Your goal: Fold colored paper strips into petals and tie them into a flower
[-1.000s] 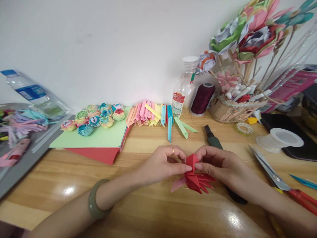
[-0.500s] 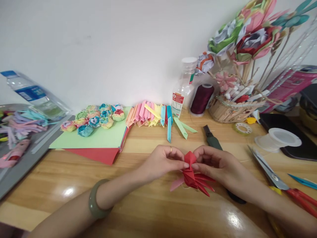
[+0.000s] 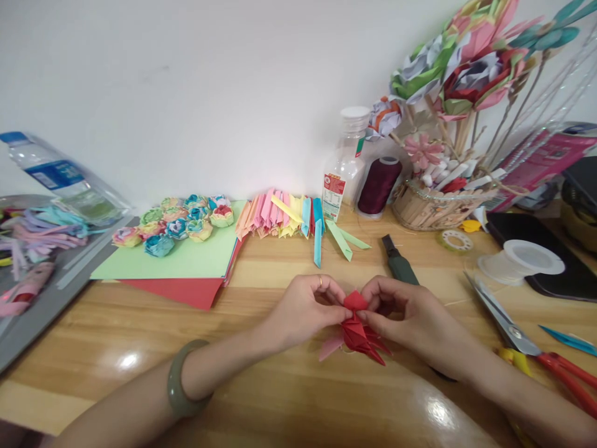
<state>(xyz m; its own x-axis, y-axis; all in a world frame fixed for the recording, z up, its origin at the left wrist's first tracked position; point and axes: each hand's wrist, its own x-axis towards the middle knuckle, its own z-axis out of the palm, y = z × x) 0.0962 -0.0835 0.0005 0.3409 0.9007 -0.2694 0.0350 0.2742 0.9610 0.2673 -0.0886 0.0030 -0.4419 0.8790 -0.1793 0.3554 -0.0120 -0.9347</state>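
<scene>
A red folded-paper piece (image 3: 358, 336) with pointed petals is held just above the table, with one pink strip (image 3: 331, 347) sticking out at its left. My left hand (image 3: 321, 305) pinches its upper part between thumb and finger from the left. From the right, my right hand (image 3: 396, 311) pinches the same part, thumbs nearly meeting. Some of its curled fingers are hidden behind the paper. A thin thread shows below the petals. Behind my right hand lies a dark green-handled tool (image 3: 398, 264), partly covered by my arm.
Folded strips (image 3: 280, 214) stand in a row beside small paper flowers (image 3: 177, 229) on green paper (image 3: 186, 264). Right are scissors (image 3: 513, 330), a white spool (image 3: 522, 261), a tape roll (image 3: 454, 241) and a basket (image 3: 433, 208) of paper flowers. A bottle (image 3: 345, 168) and purple thread cone (image 3: 380, 186) stand behind.
The red paper has tilted slightly, its petals now pointing less to the right and partly behind my right hand. Both hands keep their pinch; the view has shifted a little.
</scene>
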